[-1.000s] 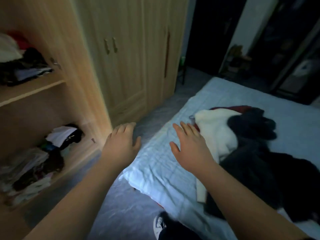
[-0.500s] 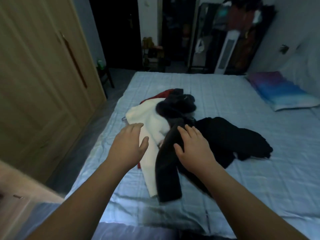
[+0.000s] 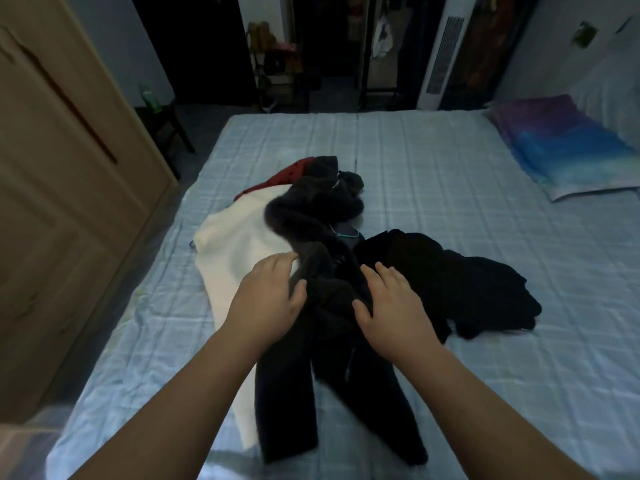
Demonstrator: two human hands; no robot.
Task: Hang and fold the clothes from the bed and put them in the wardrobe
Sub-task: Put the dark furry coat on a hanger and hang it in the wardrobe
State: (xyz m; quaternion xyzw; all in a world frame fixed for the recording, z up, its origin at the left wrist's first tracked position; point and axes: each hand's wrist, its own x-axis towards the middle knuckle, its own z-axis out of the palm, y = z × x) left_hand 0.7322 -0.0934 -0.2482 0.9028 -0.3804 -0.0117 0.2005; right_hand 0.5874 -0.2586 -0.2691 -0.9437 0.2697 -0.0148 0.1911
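Dim light; folds of the dark clothes [image 3: 332,271] run together, garment count unclear. A red piece [image 3: 277,178] is mostly buried under the white garment [image 3: 235,251]. The pile sits toward the bed [image 3: 450,161] left edge (wardrobe [image 3: 69,168] beside it); bare sheet runs to the right edge and pillow [image 3: 568,147]. Left hand [image 3: 266,303] and right hand [image 3: 391,306]: each grip apart, fingers straight, resting on the dark clothes.

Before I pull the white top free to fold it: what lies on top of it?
The dark fuzzy garment drapes over the white top's right edge, and the left hand hovers above it. A red garment peeks out behind; how far it runs underneath is hidden.
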